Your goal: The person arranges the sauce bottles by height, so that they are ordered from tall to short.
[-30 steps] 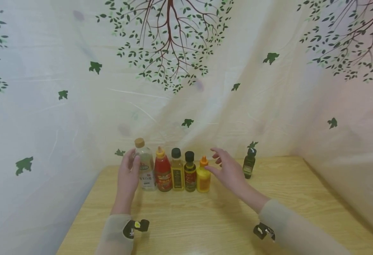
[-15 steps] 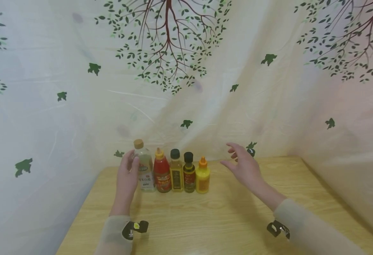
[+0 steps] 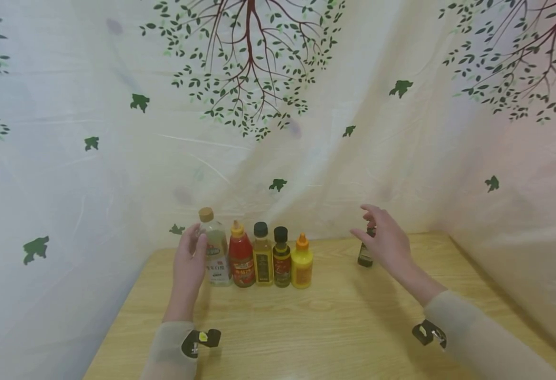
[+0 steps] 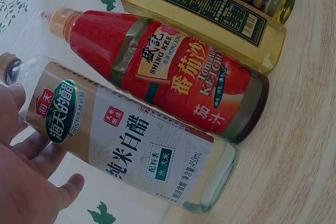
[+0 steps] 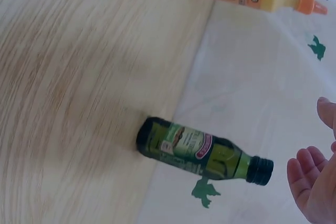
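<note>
My left hand (image 3: 190, 256) rests against the left side of a tall clear bottle of white rice vinegar (image 4: 152, 142), its fingers loosely bent near the shoulder. Beside that bottle stands a red tomato ketchup bottle (image 4: 173, 72). My right hand (image 3: 384, 243) hovers at a small dark green bottle (image 5: 199, 150), fingers spread and curved, with nothing in them. In the head view the hand covers the green bottle's upper part. The right wrist view shows a gap between its black cap and the fingers.
Right of the ketchup, in one row, stand a pale yellow oil bottle (image 3: 262, 258), a dark-capped bottle (image 3: 282, 261) and a yellow squeeze bottle (image 3: 302, 266) with an orange tip. All are on a wooden table (image 3: 278, 327), before a leaf-print curtain (image 3: 173, 158).
My right hand has moved right, away from the yellow squeeze bottle and over to the green bottle. The left hand stays at the vinegar bottle.
</note>
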`<state>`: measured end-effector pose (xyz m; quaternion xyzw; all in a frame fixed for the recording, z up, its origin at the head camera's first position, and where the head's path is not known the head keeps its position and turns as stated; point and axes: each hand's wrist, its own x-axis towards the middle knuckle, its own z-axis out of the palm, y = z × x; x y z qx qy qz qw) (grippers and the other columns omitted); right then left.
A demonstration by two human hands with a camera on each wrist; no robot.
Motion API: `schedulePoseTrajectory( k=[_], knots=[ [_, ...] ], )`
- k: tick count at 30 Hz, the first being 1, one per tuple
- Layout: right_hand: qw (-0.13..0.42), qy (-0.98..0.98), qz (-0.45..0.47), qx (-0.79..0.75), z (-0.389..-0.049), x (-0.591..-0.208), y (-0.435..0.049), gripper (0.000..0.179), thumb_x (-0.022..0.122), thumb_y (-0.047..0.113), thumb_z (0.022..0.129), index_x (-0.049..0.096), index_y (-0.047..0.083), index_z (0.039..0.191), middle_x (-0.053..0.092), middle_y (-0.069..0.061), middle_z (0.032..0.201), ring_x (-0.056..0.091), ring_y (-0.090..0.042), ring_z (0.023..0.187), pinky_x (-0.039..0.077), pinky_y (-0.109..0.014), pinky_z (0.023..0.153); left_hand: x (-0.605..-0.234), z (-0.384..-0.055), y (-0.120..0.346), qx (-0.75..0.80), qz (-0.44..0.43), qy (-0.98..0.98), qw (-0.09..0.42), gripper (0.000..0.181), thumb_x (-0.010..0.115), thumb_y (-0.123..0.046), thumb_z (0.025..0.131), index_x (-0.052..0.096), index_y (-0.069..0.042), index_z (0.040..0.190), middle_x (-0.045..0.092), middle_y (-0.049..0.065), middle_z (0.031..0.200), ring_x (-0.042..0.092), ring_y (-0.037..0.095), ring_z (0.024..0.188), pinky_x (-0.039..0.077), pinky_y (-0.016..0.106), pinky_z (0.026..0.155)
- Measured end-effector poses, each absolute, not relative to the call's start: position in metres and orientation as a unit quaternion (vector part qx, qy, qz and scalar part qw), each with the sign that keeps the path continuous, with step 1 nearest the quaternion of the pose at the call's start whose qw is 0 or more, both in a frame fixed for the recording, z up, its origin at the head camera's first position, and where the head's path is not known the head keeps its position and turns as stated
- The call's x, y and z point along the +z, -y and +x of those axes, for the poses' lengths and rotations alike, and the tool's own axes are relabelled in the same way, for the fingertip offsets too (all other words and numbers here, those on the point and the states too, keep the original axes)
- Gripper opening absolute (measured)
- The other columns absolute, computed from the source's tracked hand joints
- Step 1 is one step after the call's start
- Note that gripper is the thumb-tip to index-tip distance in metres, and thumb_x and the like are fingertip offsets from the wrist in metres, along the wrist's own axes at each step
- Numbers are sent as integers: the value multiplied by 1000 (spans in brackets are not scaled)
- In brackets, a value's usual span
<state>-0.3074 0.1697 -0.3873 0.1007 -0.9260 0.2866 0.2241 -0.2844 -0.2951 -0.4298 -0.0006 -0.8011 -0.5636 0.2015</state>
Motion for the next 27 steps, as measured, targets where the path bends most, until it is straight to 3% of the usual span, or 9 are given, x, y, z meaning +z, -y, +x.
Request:
schedulePoseTrajectory(
  k=[10,17,27],
  knots=[
    [237,926,80,282,-315,-387,-195,64,80,30,105,55,4,157,67,-25,142,69,-47,117,60,-63,86,-429,-284,294,-563,-6,801,203,63,48,-50,118,39,-17,170,45,17,171,38,41,160,27,69,130],
    [215,933,71,281,-318,-392,-207,66,75,40,108,54,4,159,63,-27,149,67,-50,122,60,-65,88,-430,-284,295,-562,0,804,198,64,47,-53,117,38,-20,171,45,16,171,37,41,160,27,70,129],
    [184,945,66,264,-324,-405,-213,67,76,34,107,50,2,160,65,-28,146,67,-48,124,61,-64,86,-430,-284,295,-559,0,804,202,61,47,-50,118,40,-19,170,46,16,170,40,41,159,29,69,129]
  ],
)
